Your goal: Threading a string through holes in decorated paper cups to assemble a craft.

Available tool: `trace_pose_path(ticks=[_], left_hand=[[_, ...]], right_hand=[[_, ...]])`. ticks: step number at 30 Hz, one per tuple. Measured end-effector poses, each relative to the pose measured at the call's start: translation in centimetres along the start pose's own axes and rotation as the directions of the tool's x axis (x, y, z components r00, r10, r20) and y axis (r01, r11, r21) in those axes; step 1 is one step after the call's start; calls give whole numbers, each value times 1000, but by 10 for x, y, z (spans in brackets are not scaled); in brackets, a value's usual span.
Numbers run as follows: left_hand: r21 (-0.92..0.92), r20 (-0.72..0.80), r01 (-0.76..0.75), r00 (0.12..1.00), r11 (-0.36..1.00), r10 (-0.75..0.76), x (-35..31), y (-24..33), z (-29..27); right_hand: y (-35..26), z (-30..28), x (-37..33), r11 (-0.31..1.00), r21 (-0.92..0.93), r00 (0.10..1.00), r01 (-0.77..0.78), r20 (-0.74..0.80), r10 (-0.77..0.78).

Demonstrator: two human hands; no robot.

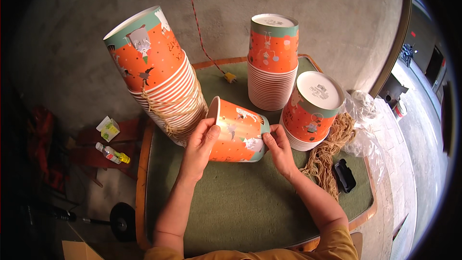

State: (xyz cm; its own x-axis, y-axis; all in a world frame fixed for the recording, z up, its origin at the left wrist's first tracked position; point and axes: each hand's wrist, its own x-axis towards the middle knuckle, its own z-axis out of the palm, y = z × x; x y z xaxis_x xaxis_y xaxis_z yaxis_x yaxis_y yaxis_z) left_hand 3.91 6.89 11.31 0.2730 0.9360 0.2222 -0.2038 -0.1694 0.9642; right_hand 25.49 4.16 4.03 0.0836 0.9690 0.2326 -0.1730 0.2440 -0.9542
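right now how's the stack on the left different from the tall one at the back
The left stack leans over and has straw-coloured twine wound round its lower cups; the back stack stands upright with no twine. The left stack sits beside the left hand; the back stack stands apart from both hands. Both are upside-down orange paper cups with green rims.

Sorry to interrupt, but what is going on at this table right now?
A person holds one orange paper cup on its side over the green table, left hand at its open rim, right hand at its base. Three upside-down cup stacks stand around it; the left stack is tied with twine. Loose twine lies at right.
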Motion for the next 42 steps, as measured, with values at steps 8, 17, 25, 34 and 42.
trace_pose_path(ticks=[8, 17, 25, 34, 42], left_hand=[[111, 152, -42, 988, 993, 25, -4, 4, 1], [276, 189, -107, 980, 955, 56, -5, 13, -4], [321, 108, -188, 981, 928, 161, -4, 11, -5], [239, -1, -147, 988, 960, 152, -4, 8, 0], [204, -1, -121, 992, 971, 124, -5, 4, 1]], right_hand=[[-2, -7, 2, 981, 141, 984, -133, -99, 147], [-6, -7, 6, 877, 375, 922, -301, -122, 369], [3, -14, 6, 854, 391, 930, -344, 15, 368], [-14, -2, 1, 954, 133, 958, -268, 144, 249], [-16, 0, 0, 976, 75, 973, -205, 122, 195]])
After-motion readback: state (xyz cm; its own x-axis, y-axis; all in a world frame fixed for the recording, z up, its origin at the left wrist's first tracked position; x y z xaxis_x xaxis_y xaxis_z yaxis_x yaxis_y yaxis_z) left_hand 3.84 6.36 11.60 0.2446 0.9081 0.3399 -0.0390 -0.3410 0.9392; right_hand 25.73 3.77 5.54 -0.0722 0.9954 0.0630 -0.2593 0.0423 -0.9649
